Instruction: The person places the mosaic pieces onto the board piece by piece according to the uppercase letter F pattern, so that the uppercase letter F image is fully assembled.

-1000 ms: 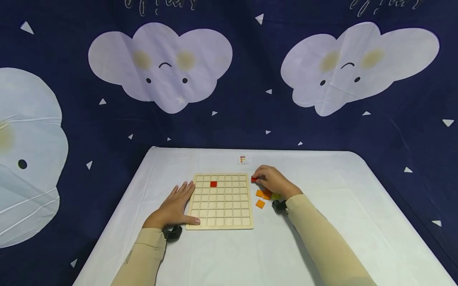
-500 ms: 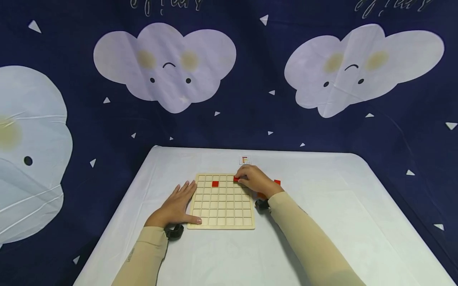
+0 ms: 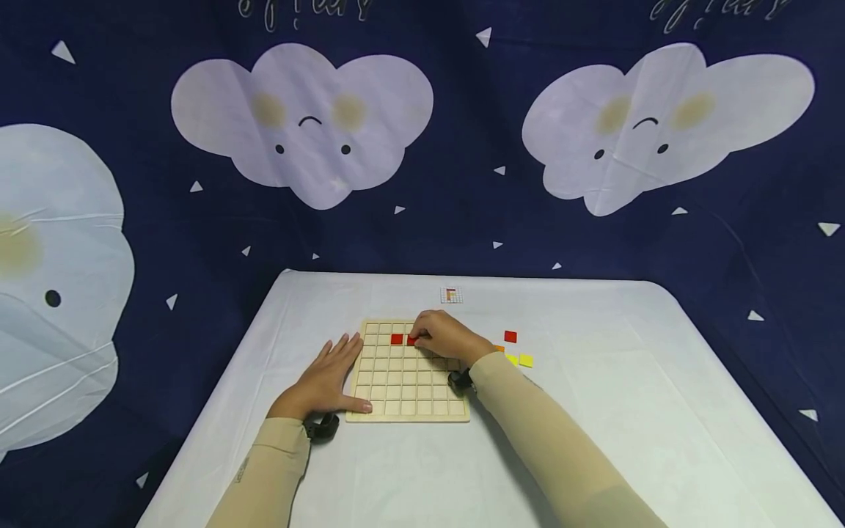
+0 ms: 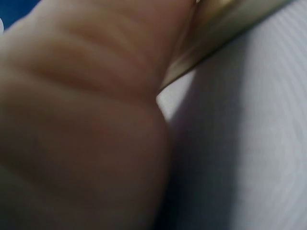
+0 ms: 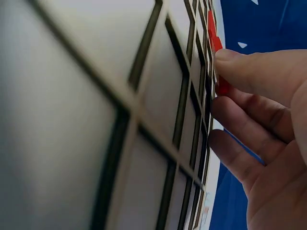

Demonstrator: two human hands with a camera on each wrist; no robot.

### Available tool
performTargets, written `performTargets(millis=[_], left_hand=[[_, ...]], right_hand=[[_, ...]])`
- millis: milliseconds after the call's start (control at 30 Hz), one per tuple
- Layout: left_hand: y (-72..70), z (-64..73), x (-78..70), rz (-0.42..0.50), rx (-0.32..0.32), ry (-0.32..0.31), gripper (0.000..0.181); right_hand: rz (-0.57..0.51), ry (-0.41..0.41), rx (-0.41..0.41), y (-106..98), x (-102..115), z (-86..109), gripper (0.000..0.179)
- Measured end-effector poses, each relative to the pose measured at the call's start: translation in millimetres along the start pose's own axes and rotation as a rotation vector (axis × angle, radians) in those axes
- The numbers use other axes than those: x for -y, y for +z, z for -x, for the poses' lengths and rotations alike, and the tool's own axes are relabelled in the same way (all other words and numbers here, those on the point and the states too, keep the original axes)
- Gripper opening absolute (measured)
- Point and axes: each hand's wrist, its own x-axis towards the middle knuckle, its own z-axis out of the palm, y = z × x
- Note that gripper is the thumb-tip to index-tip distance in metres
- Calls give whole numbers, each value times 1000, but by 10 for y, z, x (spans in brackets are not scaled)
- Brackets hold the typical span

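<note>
A pale wooden grid board (image 3: 409, 393) lies on the white table. One red square tile (image 3: 397, 339) sits in a cell of its second row from the far edge. Just to its right, my right hand (image 3: 444, 336) pinches another red tile (image 3: 411, 341) at the board, partly hidden by the fingers. In the right wrist view, red (image 5: 224, 87) shows between thumb and fingers. My left hand (image 3: 323, 383) rests spread along the board's left edge, its thumb over the near left corner. The left wrist view shows mostly blurred skin (image 4: 86, 124) beside the board's edge (image 4: 206, 50).
Right of the board lie a loose red tile (image 3: 511, 336), yellow tiles (image 3: 526, 360) and an orange tile (image 3: 499, 348), some partly behind the right arm. A small printed pattern card (image 3: 452, 295) lies beyond the board. A dark blue cloud-patterned cloth (image 3: 462, 220) hangs behind.
My right hand has picked up a red tile right of the board and carried it left, to the cell area beside the first red tile. The left hand stays on the board's edge.
</note>
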Motion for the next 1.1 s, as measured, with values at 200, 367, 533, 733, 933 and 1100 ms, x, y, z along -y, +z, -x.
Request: performTargets(millis=[200, 367, 533, 733, 933, 1100], left_hand=[[4, -3, 6, -10, 9, -9, 141], [5, 5, 3, -5, 7, -6, 141], [22, -1, 11, -3, 2, -5, 140], [21, -5, 11, -1, -2, -2, 140], [32, 1, 23, 6, -12, 5, 140], [39, 1, 28, 12, -20, 11, 141]], right_hand=[[29, 14, -13, 21, 69, -48, 14], [56, 7, -38, 52, 68, -65, 11], [43, 51, -29, 54, 79, -75, 11], [21, 87, 5, 34, 103, -55, 14], [-8, 34, -30, -6, 65, 70, 17], [-12, 39, -84, -120, -49, 239, 16]])
